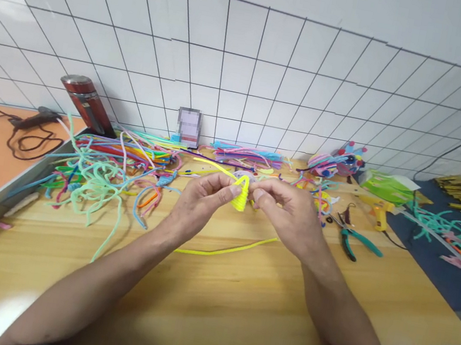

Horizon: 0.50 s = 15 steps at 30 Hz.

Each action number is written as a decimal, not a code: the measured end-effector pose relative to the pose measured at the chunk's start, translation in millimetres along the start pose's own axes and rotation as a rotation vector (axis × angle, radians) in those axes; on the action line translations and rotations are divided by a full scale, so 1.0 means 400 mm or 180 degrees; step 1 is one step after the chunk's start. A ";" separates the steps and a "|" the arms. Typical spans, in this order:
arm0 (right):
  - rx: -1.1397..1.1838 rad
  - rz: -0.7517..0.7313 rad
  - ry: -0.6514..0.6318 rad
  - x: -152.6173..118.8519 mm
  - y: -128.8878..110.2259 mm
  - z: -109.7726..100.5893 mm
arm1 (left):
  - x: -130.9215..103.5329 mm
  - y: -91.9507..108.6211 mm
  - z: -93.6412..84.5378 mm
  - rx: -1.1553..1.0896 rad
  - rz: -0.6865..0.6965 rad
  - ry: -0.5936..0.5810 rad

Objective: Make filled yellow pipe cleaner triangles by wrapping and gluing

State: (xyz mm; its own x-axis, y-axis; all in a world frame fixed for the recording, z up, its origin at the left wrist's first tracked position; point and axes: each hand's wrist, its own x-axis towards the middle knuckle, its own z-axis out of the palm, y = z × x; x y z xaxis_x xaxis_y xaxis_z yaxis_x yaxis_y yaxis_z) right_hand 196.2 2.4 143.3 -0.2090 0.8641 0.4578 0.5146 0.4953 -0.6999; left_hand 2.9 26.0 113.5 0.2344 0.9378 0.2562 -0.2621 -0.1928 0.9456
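My left hand (206,195) pinches a small folded piece of yellow pipe cleaner (240,197), with thumb and forefinger on its left side. The rows of the piece look packed tightly together. Just to its right, my right hand (284,206) has its thumb and fingertips pressed together; what lies between them is too small to make out. A long yellow strand (216,165) runs up and left from the piece. Below the hands, another yellow pipe cleaner (225,251) lies on the wooden table (208,299).
Tangled mint-green pipe cleaners (97,184) cover the left side. Pliers (356,242) and a yellow glue gun (379,213) lie at the right. Against the tiled wall stand a red thermos (86,102), a phone (189,128) and a pink-blue pipe cleaner bundle (246,155).
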 end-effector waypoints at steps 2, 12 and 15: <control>0.0054 0.0086 -0.0061 0.000 0.000 0.001 | -0.001 0.003 0.001 0.0032 -0.0050 0.0032; 0.0020 0.0058 -0.0062 -0.001 -0.014 0.010 | -0.008 -0.025 -0.013 0.0516 0.0120 0.0000; -0.0123 -0.0048 0.0040 -0.002 -0.010 0.016 | -0.012 -0.033 -0.015 0.0659 0.0210 0.0017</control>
State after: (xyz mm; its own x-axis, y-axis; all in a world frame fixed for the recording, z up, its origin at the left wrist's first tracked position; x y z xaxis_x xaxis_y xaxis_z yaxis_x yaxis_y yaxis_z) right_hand 189.0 0.2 142.0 -0.2066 0.8552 0.4753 0.5433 0.5043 -0.6712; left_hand -0.2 25.6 98.8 0.2182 0.9225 0.3184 -0.0785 -0.3086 0.9479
